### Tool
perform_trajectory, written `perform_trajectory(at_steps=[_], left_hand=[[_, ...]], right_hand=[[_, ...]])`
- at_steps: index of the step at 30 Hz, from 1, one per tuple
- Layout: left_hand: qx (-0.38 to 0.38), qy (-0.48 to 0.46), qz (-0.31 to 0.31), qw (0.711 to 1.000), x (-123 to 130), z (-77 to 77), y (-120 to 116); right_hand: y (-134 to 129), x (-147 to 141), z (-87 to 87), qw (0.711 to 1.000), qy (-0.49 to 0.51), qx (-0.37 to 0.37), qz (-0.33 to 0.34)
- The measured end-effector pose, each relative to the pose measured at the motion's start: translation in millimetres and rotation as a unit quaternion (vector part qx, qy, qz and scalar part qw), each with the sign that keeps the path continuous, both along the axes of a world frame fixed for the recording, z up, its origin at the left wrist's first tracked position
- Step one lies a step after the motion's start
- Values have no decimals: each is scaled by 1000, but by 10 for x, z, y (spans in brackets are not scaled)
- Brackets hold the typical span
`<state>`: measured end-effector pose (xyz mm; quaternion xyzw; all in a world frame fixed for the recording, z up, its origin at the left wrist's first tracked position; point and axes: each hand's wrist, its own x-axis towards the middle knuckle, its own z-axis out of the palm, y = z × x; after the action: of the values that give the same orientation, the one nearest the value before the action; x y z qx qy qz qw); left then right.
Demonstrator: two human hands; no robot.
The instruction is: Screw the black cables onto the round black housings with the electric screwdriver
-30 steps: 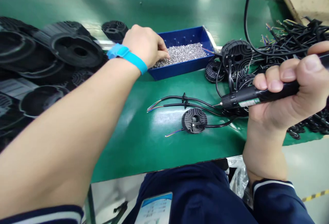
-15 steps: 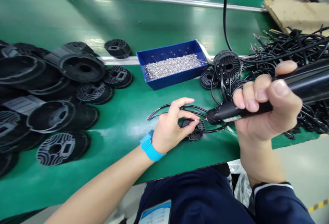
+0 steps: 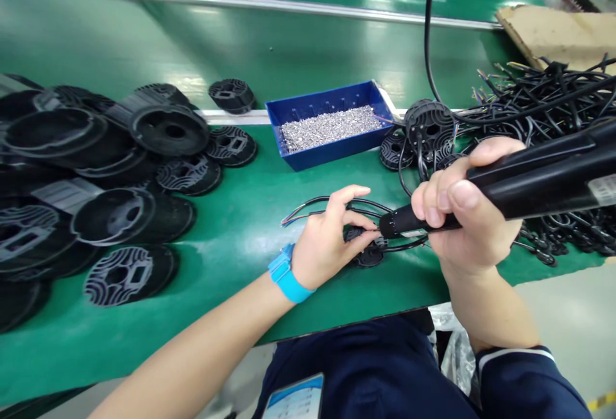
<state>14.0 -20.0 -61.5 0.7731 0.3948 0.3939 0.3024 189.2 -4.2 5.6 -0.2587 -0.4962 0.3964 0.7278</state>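
Note:
My right hand (image 3: pixel 466 204) is wrapped round a black power screwdriver (image 3: pixel 543 181), which points left. Its tip reaches the pinched fingertips of my left hand (image 3: pixel 332 233), which wears a blue wristband (image 3: pixel 287 274). Whatever lies between those fingertips is too small to make out. Directly beneath them a small round black part (image 3: pixel 370 256) with black cables (image 3: pixel 407 246) rests on the green table (image 3: pixel 216 316), partly hidden by my left hand. Coloured wire ends (image 3: pixel 291 219) stick out to the left of it.
Beyond my hands stands a blue bin (image 3: pixel 332 149) of small metal screws. Black round housings (image 3: pixel 115 213) are heaped at the left. At the right lie a cable pile (image 3: pixel 534 104) and a larger round black part (image 3: pixel 430 125). A black cord (image 3: pixel 428 34) hangs at the back.
My right hand and the screwdriver have moved left, and the tip is closer to my left fingertips. The view has shifted slightly, and my left hand keeps its pinch.

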Motion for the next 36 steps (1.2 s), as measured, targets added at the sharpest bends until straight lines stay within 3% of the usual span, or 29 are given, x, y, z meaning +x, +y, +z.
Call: perform_trajectory(at_steps=[7, 13, 22, 27, 32, 36], left_hand=[[-161, 29, -158, 974, -203, 115, 56], [-176, 47, -201, 962, -267, 82, 22], [-118, 101, -209, 966, -253, 113, -53], [-77, 108, -208, 969, -246, 93, -41], [-59, 113, -219, 967, -282, -111, -47], [-67, 87, -146, 983, -261, -340, -199]], right_hand=[[-20, 28, 37, 999, -11, -26, 30], [-8, 55, 45, 992, -3, -111, 60], [-20, 13, 6, 985, -19, -134, 110], [-92, -30, 30, 986, -58, -127, 92], [-269, -6, 4, 986, -106, -91, 94], [-489, 100, -36, 986, -145, -44, 65]])
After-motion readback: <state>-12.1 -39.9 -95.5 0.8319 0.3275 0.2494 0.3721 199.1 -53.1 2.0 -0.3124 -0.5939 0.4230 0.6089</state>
